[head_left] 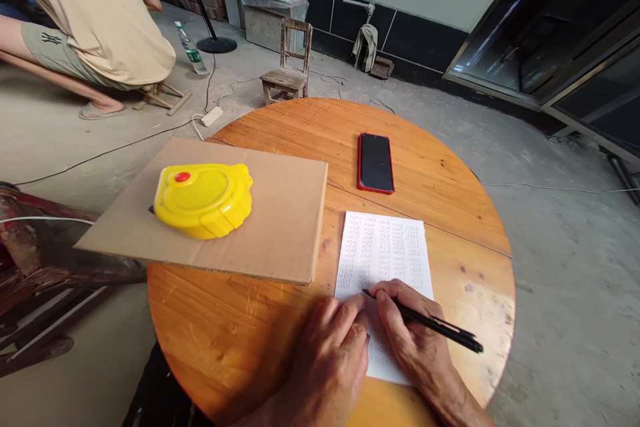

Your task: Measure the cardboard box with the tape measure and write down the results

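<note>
A black pen (440,327) is pinched in my right hand (420,340), its tip touching the white sheet of paper (385,247). Columns of small handwritten characters cover the upper part of the sheet. More faint writing shows below, partly hidden by my hands. My left hand (333,353) rests on the sheet's left edge and the tabletop, fingers slightly bent and laid down, with nothing visibly held. Beyond the sheet lies a dark-screened phone in a red case (376,163). To the left, a yellow tape-measure-shaped case with a red button (205,200) sits on a cardboard sheet (280,213).
The cardboard overhangs the left side of the round wooden table (225,327). A small wooden chair (286,73) stands behind it. At upper left a person (100,20) sits on a low stool, near a water bottle (191,50) and a power strip (212,117) with cables.
</note>
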Motion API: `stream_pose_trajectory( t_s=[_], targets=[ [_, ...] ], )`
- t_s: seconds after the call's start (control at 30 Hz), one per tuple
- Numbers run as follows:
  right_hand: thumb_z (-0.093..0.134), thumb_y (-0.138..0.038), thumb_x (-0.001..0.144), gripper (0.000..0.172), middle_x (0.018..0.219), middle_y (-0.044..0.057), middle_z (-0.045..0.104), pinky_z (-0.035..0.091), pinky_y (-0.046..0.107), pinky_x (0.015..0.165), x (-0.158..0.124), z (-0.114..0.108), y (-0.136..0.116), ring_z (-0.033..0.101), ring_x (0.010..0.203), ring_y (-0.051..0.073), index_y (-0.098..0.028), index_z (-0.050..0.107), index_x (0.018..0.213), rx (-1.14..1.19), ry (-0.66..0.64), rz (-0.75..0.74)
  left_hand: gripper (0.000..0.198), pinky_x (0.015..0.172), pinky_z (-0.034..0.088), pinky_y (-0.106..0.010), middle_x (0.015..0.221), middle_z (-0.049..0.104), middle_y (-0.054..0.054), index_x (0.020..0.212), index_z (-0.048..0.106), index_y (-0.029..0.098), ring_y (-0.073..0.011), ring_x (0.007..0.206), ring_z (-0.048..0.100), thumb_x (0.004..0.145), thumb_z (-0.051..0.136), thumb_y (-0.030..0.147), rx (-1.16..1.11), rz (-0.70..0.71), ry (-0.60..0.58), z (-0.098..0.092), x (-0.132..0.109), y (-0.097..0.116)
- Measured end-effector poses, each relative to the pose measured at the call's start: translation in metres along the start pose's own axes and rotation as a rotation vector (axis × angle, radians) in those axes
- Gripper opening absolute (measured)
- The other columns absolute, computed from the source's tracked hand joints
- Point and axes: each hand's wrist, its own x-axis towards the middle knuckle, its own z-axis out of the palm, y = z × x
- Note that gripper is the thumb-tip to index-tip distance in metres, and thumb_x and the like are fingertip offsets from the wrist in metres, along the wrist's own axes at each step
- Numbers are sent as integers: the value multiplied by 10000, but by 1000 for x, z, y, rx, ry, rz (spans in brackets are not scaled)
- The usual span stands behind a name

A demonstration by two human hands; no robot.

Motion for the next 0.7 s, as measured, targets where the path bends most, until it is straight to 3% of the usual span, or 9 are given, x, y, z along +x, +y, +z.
stream_pose_trajectory(
  t_s=[0.7],
  targets=[
    [502,-226,954,212,700,5,695,500,230,587,-3,-3,9,651,621,146,-197,656,811,-24,25,-27,274,748,594,-428,1169,686,-116,1088,651,118,-255,888,630,881,489,40,61,23,-35,-1,-1,-2]
  ],
)
